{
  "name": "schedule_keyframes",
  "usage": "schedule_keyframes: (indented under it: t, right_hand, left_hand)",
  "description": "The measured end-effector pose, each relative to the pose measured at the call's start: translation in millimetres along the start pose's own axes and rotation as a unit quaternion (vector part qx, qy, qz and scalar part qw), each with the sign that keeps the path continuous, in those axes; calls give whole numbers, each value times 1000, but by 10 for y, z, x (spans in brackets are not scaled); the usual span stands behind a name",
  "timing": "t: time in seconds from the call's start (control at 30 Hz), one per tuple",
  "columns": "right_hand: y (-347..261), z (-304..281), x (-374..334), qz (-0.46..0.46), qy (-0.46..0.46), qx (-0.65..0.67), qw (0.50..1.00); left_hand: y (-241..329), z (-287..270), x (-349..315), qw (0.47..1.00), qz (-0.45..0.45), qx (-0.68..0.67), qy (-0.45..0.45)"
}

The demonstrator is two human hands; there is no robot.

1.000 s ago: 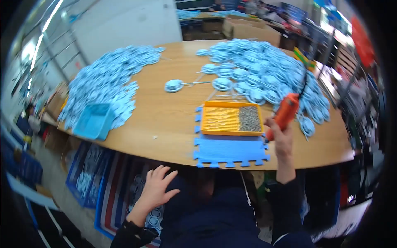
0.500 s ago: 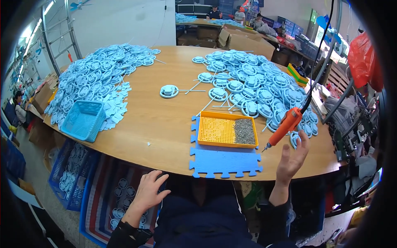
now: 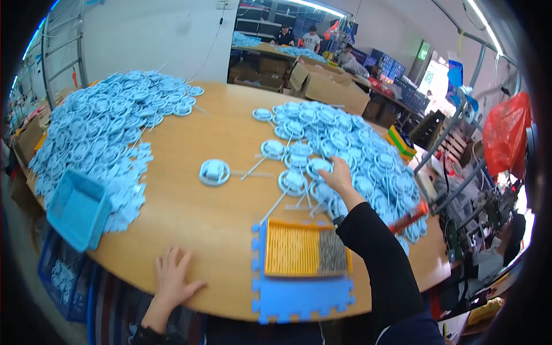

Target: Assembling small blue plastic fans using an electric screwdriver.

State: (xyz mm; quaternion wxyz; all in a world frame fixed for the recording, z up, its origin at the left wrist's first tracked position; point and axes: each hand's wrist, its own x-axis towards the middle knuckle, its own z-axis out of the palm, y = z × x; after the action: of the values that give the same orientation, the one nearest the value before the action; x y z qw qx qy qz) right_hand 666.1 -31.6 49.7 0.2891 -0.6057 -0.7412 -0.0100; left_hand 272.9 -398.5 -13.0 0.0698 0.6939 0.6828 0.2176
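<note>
While right hand (image 3: 336, 175) touches blue discs (image 3: 345, 144), left hand (image 3: 172, 279) rests at table edge (image 3: 144, 299).

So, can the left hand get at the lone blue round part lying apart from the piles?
Probably yes: the left hand lies flat at the table edge, and only bare tabletop separates it from the lone round part.

Round wooden table (image 3: 218, 132): blue part piles (image 3: 92, 138), blue basket (image 3: 75, 210), foam mat (image 3: 299, 296), orange tray (image 3: 305, 256), single blue part (image 3: 214, 171).

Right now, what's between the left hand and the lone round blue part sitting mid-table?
Head view: only bare wooden tabletop lies between the left hand, flat at the table's near edge, and the lone round blue part.
</note>
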Motion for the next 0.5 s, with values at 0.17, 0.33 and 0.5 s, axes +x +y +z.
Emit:
schedule_keyframes:
  t: [0.17,0.33,0.5]
  right_hand:
    - [617,402,1100,77,-32,-176,981]
    - [572,993,1685,32,-109,-234,966]
    - [2344,1103,1722,-73,-53,-205,975]
  left_hand:
    - [-27,102,301,997,-17,78,-22]
    - [312,-295,747,986,-13,157,47]
    - [-107,201,473,997,-43,-3,-57]
